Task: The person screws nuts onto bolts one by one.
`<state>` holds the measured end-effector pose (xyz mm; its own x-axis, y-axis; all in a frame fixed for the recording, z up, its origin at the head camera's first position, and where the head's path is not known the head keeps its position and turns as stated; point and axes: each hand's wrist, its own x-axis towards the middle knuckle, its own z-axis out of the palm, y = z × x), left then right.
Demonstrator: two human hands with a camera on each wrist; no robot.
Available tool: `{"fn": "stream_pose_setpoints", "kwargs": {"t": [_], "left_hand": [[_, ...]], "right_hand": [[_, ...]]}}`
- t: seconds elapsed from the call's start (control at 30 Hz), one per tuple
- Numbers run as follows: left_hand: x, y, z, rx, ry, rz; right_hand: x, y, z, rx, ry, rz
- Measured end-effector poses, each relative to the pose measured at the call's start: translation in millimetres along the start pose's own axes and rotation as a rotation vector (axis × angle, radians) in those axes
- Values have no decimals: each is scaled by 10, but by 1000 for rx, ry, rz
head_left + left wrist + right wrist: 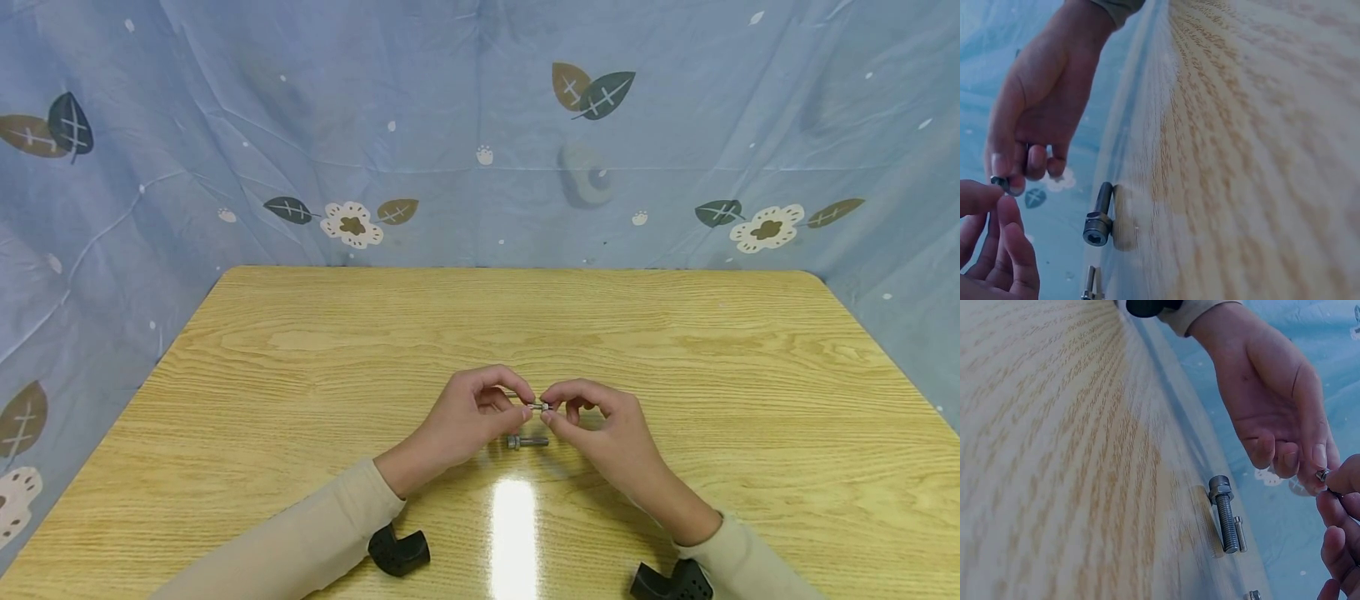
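A small metal bolt with a nut point(540, 407) spans the fingertips of both hands, a little above the table. My left hand point(468, 415) pinches its left end between thumb and forefinger. At the right end, where the nut shows, the thumb and forefinger of my right hand point(618, 429) pinch it. Below the hands lies a thicker bolt with a nut near its socket head point(1098, 219). A thin bolt point(1240, 534) lies beside that one. Part of another small metal piece point(1254, 595) shows at the bottom edge of the right wrist view.
The wood-grain table point(300, 358) reaches back to a blue patterned cloth point(480, 125). Black curved fittings point(399, 552) sit beside the two sleeved forearms near the front. A bright reflection falls on the tabletop between the arms.
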<state>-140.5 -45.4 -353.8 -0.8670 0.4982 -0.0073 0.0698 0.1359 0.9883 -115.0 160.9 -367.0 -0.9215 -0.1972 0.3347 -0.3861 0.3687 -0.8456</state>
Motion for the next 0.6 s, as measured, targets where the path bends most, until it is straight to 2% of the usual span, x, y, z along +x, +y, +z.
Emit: {"fn": "stream_pose_setpoints", "kwargs": {"t": [0.2,0.43,0.6], "left_hand": [[-1,-10,-10,7,-15,18],[22,-17,9,-19,-16,-55],[22,-10,13,1,2,-42]], "right_hand": [[-2,-9,-3,-2,-1,15],[8,-19,-10,7,3,3],[3,-13,-9,7,3,-4]]}}
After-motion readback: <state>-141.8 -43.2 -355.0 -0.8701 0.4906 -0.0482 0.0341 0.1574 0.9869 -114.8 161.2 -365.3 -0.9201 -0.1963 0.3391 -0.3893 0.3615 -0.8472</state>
